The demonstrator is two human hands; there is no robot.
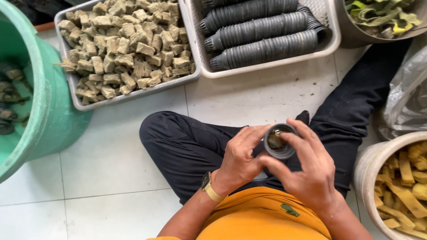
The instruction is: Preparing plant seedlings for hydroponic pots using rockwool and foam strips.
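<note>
A small black plastic pot (279,142) with a brownish plug inside sits between both hands above my crossed legs. My left hand (240,156), with a gold watch on the wrist, grips the pot's left side. My right hand (309,166) wraps the pot from the right, thumb under its rim and fingers over its top edge. I sit on a white tiled floor in black trousers and an orange shirt.
A grey tray (78,95) of brownish sponge cubes stands ahead left. A white basket (267,66) holds stacks of black pots. A green tub (49,111) stands at left, a white bucket (371,164) of yellow strips at right, a clear plastic bag (407,98) above it.
</note>
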